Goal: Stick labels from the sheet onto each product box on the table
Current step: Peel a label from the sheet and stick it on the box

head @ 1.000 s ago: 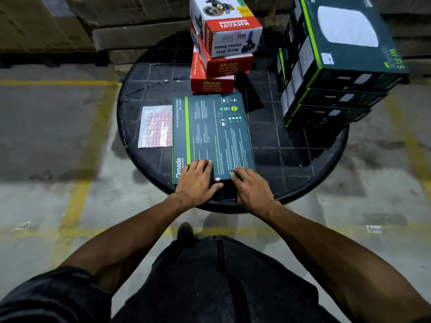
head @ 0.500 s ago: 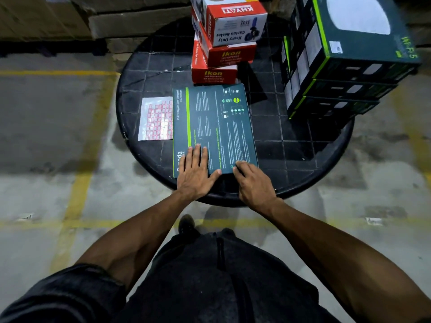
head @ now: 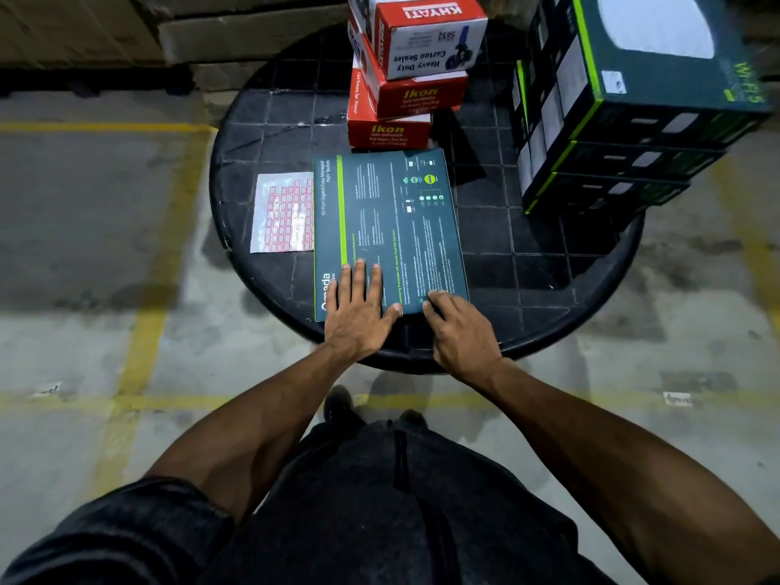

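A flat dark teal Omada box (head: 392, 221) lies on the round black table (head: 548, 289), its near edge close to the table's rim. My left hand (head: 358, 314) rests flat on the box's near left corner, fingers straight and together. My right hand (head: 462, 327) has its bent fingertips pressing on the box's near right edge and holds nothing that I can see. The label sheet (head: 282, 217), white with rows of red-framed labels, lies on the table touching the box's left side.
A stack of red and white Ikon and Khyati boxes (head: 405, 99) stands behind the teal box. Stacked dark green-edged boxes (head: 612, 120) fill the table's right rear. Cardboard cartons (head: 236, 31) line the far side. Yellow lines mark the concrete floor.
My left hand has slid a little farther onto the teal box, covering more of its logo. My right hand stays at the near edge. The view shifted slightly.
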Available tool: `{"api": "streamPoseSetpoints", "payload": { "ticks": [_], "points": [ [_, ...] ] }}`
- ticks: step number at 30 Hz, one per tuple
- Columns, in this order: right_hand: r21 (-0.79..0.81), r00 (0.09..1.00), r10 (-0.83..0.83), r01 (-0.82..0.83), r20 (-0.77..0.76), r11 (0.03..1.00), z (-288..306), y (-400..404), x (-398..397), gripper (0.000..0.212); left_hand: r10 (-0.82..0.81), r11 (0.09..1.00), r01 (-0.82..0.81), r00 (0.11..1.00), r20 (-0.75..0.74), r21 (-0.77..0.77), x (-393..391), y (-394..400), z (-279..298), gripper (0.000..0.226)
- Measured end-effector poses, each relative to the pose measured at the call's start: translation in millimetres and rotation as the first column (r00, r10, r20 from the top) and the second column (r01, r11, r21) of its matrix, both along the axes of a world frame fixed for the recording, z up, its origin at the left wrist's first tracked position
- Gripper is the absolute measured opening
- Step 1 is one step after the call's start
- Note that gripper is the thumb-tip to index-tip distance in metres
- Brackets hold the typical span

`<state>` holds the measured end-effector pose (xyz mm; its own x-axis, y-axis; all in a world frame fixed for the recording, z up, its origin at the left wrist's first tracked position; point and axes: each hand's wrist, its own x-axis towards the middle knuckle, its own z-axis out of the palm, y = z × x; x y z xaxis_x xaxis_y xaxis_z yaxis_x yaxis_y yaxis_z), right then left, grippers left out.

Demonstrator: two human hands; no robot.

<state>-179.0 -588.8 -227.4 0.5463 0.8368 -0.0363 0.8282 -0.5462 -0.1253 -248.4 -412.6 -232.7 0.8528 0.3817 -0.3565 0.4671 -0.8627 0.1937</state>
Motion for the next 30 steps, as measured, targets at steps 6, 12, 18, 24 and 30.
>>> {"api": "streamPoseSetpoints", "payload": {
  "ticks": [6,12,18,24,30],
  "points": [
    [0.003,1.000,-0.013,0.013,0.018,1.000,2.3,0.1,-1.7,0.053,-0.013,1.000,0.013,0.999,0.050,-0.014,-2.2,-0.5,2.7,0.065],
    [0.013,1.000,-0.015,0.015,0.024,1.000,2.8,-0.3,-2.2,0.053,-0.169,0.968,0.162,0.985,0.022,0.191,-15.3,2.1,0.6,0.091],
    [-0.007,1.000,-0.016,0.016,0.001,1.000,2.3,-0.6,-2.3,0.056,-0.180,0.947,0.159,0.982,0.051,0.278,-11.1,-2.0,2.2,0.082],
    [0.023,1.000,-0.012,0.013,-0.011,1.000,0.4,-1.3,-1.0,0.054,-0.205,0.932,0.182,0.978,0.042,0.314,-7.9,2.1,-0.3,0.084],
    [0.026,1.000,-0.008,0.008,-0.008,1.000,-0.8,-1.7,-0.6,0.053,-0.268,0.911,0.256,0.963,-0.008,0.322,-9.4,7.0,1.1,0.084]
  ]
}}
